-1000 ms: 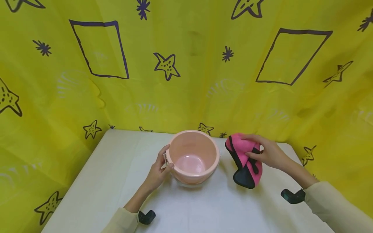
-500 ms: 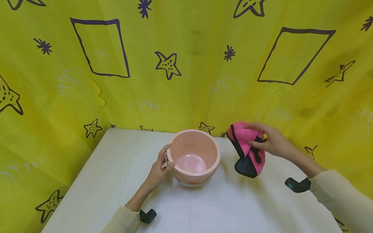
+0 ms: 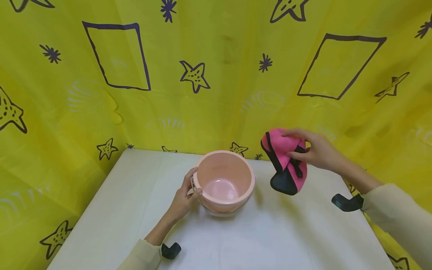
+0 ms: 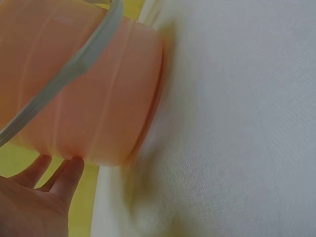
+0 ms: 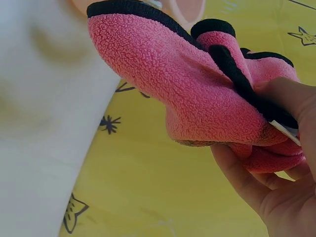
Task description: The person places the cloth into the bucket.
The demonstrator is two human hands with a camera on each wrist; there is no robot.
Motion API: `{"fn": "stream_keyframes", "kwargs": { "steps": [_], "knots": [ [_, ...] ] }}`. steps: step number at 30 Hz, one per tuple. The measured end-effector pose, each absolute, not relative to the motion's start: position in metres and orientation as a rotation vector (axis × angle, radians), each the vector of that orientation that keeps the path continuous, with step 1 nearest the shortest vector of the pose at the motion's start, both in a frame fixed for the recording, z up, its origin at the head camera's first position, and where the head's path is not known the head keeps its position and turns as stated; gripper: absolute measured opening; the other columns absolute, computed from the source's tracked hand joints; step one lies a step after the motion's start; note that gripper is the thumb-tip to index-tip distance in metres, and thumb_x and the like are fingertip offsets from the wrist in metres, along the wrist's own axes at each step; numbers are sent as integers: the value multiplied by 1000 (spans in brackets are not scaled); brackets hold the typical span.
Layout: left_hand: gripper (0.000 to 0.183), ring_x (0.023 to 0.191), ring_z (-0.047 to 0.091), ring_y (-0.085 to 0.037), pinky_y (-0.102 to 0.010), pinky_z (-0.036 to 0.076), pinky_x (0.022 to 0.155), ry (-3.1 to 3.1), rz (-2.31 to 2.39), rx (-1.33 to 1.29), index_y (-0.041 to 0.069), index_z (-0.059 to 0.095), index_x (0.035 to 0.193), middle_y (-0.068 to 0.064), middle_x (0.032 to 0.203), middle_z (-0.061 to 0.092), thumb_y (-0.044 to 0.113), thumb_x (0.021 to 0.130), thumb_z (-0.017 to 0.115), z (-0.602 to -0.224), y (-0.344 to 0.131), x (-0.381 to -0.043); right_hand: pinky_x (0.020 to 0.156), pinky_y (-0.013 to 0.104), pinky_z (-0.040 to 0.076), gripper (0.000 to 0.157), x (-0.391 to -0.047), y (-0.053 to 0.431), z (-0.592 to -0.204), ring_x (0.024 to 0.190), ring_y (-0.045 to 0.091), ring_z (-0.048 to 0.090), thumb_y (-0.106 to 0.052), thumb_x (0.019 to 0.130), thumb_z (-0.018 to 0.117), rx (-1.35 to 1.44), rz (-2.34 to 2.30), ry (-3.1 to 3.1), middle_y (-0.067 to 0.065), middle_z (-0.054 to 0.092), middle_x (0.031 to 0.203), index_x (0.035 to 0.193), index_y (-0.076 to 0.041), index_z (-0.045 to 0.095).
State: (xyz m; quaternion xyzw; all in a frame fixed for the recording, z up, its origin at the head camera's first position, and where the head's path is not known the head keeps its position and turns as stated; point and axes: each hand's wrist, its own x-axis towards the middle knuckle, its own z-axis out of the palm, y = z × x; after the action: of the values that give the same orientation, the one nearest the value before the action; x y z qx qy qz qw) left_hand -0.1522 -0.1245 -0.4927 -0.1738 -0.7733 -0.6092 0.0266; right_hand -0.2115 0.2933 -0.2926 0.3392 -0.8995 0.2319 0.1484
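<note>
Our right fingers pinch the pink-and-black cloth item clear of the worktop, right of the bucket; our left fingers grip the bucket's side. We judge this a carrying step; the next move calls for both grips held steady.

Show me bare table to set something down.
Two bare patches: left of the bucket and left arm, out to the table's left edge; and in front of the bucket, between the left black camera and the right one. Crowded: the back middle, where the left hand grips the bucket, and right of it, where the right hand holds up the pink cloth.
</note>
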Motion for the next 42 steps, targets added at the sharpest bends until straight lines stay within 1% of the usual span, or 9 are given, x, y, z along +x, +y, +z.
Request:
{"fn": "stream_keyframes", "kwargs": {
  "steps": [4, 11, 15, 17, 20, 22, 28, 36, 42],
  "knots": [
    [71, 141, 47, -41, -50, 53, 101, -2386, -1890, -543, 36, 24, 161, -12, 165, 33, 26, 101, 61, -493, -125, -152, 56, 21, 46, 64, -213, 287, -282, 82, 15, 54, -5, 77, 90, 963, 670, -2592, 11, 72, 119, 135, -12, 65],
    [70, 139, 48, -41, -47, 53, 100, -2379, -1885, -533, 36, 25, 160, -14, 163, 36, 24, 101, 61, -493, -126, -151, 54, 25, 40, 61, -216, 269, -266, 70, 15, 49, -13, 80, 89, 921, 645, -2609, 8, 72, 117, 136, -17, 64],
    [70, 139, 49, -41, -43, 54, 99, -2379, -1886, -504, 36, 26, 160, -14, 163, 36, 25, 101, 61, -493, -128, -149, 53, 25, 41, 60, -219, 257, -260, 60, 14, 48, -17, 82, 89, 928, 659, -2623, 6, 71, 114, 136, -20, 64],
    [69, 139, 49, -41, -39, 54, 98, -2383, -1883, -493, 37, 26, 160, -15, 162, 37, 26, 101, 61, -494, -129, -149, 53, 25, 42, 60, -222, 250, -258, 60, 15, 49, -17, 82, 88, 945, 677, -2624, 6, 70, 115, 136, -21, 65],
    [69, 138, 50, -41, -37, 54, 98, -2376, -1889, -493, 36, 26, 160, -17, 161, 39, 27, 101, 61, -495, -130, -149, 56, 25, 43, 59, -226, 240, -258, 68, 16, 52, -14, 82, 88, 976, 700, -2624, 6, 70, 119, 136, -21, 65],
    [69, 138, 50, -40, -38, 54, 98, -2382, -1880, -493, 36, 26, 160, -16, 162, 39, 27, 101, 61, -496, -130, -149, 60, 27, 43, 58, -229, 232, -258, 79, 18, 54, -13, 83, 88, 998, 704, -2625, 5, 70, 125, 136, -21, 65],
    [70, 138, 50, -41, -43, 55, 99, -2383, -1885, -498, 36, 25, 160, -16, 162, 37, 27, 101, 61, -495, -129, -149, 74, 38, 51, 54, -238, 208, -260, 105, 22, 59, -15, 84, 87, 1035, 741, -2667, 5, 67, 133, 134, -21, 66],
    [69, 138, 49, -43, -50, 54, 99, -2377, -1874, -511, 36, 26, 160, -15, 163, 36, 28, 101, 61, -495, -127, -150, 80, 40, 55, 53, -244, 178, -271, 112, 25, 60, -16, 84, 87, 1109, 826, -2681, 4, 65, 136, 132, -22, 65],
    [70, 138, 50, -42, -50, 54, 99, -2383, -1869, -524, 37, 25, 160, -14, 163, 36, 29, 101, 61, -494, -125, -151, 84, 42, 57, 49, -246, 164, -290, 115, 28, 59, -16, 85, 85, 1160, 834, -2728, 7, 65, 132, 129, -19, 63]
  ]
}}
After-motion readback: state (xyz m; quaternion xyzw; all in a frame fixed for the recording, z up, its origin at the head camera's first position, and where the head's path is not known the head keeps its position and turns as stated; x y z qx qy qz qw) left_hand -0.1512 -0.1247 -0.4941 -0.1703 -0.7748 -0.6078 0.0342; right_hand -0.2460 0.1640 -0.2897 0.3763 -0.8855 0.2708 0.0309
